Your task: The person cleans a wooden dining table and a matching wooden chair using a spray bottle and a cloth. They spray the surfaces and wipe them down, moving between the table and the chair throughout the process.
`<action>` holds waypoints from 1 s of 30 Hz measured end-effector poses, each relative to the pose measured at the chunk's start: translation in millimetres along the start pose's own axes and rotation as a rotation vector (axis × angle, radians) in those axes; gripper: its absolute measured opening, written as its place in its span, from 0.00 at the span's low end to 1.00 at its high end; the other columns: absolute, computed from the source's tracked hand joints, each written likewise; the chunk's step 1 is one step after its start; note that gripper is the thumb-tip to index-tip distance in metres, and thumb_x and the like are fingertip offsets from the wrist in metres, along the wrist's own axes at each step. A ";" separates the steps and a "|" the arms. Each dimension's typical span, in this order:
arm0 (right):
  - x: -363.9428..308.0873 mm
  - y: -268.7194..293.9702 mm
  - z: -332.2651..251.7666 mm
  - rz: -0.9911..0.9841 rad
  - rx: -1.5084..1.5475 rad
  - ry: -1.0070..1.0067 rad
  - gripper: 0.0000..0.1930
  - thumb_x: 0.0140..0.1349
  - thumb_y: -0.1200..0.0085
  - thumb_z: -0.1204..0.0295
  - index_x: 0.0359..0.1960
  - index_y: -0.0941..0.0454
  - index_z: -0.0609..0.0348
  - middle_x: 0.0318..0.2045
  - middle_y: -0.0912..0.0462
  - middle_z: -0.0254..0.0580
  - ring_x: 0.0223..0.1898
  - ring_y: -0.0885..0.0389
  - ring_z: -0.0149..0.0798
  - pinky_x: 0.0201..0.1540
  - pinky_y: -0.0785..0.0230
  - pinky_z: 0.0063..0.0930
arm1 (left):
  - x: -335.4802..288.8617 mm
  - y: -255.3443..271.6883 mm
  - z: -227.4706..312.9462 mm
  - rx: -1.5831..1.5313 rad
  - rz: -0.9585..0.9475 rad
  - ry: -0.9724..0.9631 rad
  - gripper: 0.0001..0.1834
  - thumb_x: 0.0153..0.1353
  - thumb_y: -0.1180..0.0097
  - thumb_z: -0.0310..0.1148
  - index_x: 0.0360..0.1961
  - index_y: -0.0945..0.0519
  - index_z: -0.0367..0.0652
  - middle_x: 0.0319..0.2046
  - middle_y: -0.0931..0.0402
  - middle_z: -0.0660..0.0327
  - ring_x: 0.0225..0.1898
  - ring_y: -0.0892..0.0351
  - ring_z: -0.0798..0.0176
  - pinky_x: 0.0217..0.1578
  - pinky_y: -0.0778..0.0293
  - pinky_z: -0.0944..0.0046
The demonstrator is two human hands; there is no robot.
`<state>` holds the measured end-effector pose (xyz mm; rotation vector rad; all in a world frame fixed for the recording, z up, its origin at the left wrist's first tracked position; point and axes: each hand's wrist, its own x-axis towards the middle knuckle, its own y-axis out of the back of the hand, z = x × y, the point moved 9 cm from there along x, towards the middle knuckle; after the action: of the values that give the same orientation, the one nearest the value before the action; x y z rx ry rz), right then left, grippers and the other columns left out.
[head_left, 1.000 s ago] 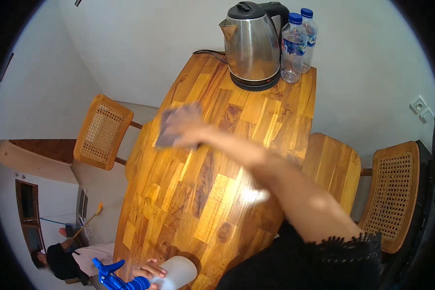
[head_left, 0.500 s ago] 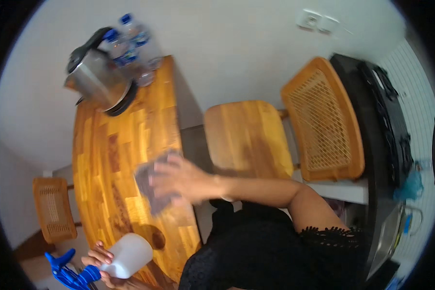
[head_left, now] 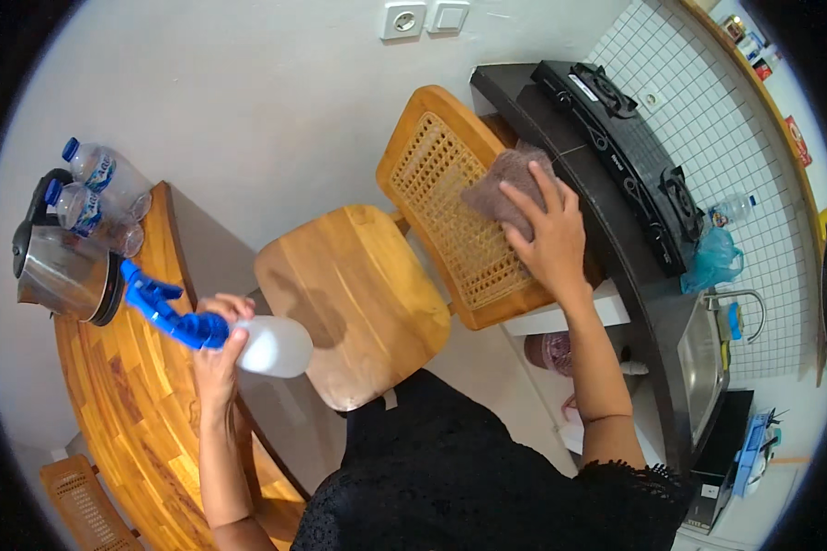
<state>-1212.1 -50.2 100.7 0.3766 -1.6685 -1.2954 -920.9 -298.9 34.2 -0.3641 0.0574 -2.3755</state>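
Observation:
My left hand point(head_left: 222, 347) grips a white spray bottle point(head_left: 276, 347) with a blue trigger head, tipped on its side between the table and the chair seat. Its fingers wrap round the bottle near the neck. My right hand point(head_left: 551, 230) presses a greyish-purple cloth point(head_left: 515, 188) against the upper edge of the chair's woven cane backrest point(head_left: 450, 197), fingers spread over the cloth. The wooden chair seat point(head_left: 358, 294) lies between my two hands.
On the wooden table point(head_left: 119, 395) at left stand a steel kettle point(head_left: 69, 266) and two plastic bottles point(head_left: 101, 174). A black gas stove point(head_left: 616, 156) sits on the dark counter point(head_left: 652, 340) at right, beyond the backrest, with a sink point(head_left: 700, 367) nearer. Another chair point(head_left: 87, 505) is at lower left.
My right hand has moved with the cloth from the tabletop to the chair's backrest. My left hand has brought the spray bottle up and right, off the table's near end. The view has turned right.

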 end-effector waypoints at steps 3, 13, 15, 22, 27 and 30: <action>22.7 -25.4 -7.6 -0.068 -0.067 0.160 0.30 0.42 0.37 0.62 0.52 0.28 0.37 0.59 0.36 0.39 0.56 0.39 0.54 0.48 0.35 0.45 | 9.0 5.0 -40.9 0.063 0.042 0.116 0.15 0.51 0.36 0.31 0.33 0.32 0.44 0.35 0.30 0.59 0.45 0.30 0.60 0.52 0.37 0.58; 205.5 -141.4 7.3 -0.425 0.239 -0.053 0.27 0.51 0.45 0.55 0.56 0.30 0.41 0.53 0.29 0.46 0.49 0.28 0.53 0.47 0.31 0.44 | 12.0 38.7 -80.9 0.471 0.074 0.223 0.12 0.51 0.37 0.29 0.33 0.28 0.40 0.36 0.28 0.62 0.42 0.32 0.67 0.45 0.36 0.66; 191.2 -137.0 4.7 -0.297 0.208 0.077 0.26 0.52 0.46 0.56 0.56 0.30 0.40 0.54 0.30 0.46 0.49 0.28 0.52 0.49 0.32 0.43 | 9.6 36.9 -80.5 0.494 0.058 0.255 0.13 0.51 0.37 0.29 0.34 0.28 0.39 0.36 0.28 0.62 0.41 0.31 0.67 0.44 0.35 0.66; 61.4 -52.4 23.6 -0.175 0.190 0.163 0.25 0.53 0.47 0.62 0.55 0.30 0.40 0.58 0.33 0.48 0.49 0.27 0.53 0.51 0.33 0.42 | 3.1 28.3 -80.9 0.491 -0.027 0.233 0.14 0.51 0.37 0.31 0.36 0.26 0.38 0.35 0.25 0.63 0.38 0.28 0.70 0.42 0.32 0.67; -21.6 -8.6 78.7 -0.443 0.547 -0.265 0.23 0.55 0.48 0.64 0.53 0.28 0.52 0.54 0.28 0.51 0.50 0.24 0.46 0.51 0.34 0.32 | 1.2 17.6 -73.7 0.467 -0.047 0.157 0.14 0.52 0.37 0.33 0.36 0.26 0.39 0.31 0.23 0.63 0.35 0.25 0.70 0.40 0.30 0.67; -41.4 37.8 113.6 -0.057 0.493 -0.439 0.26 0.56 0.49 0.63 0.57 0.32 0.59 0.55 0.29 0.52 0.60 0.35 0.49 0.58 0.42 0.34 | 3.0 13.3 -78.9 0.396 -0.071 0.156 0.14 0.52 0.37 0.33 0.35 0.26 0.39 0.29 0.22 0.63 0.35 0.24 0.70 0.39 0.30 0.67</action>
<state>-1273.1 59.8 115.6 0.4524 -2.3740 -1.0410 -936.0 -315.5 -42.6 0.0092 -0.3543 -2.4095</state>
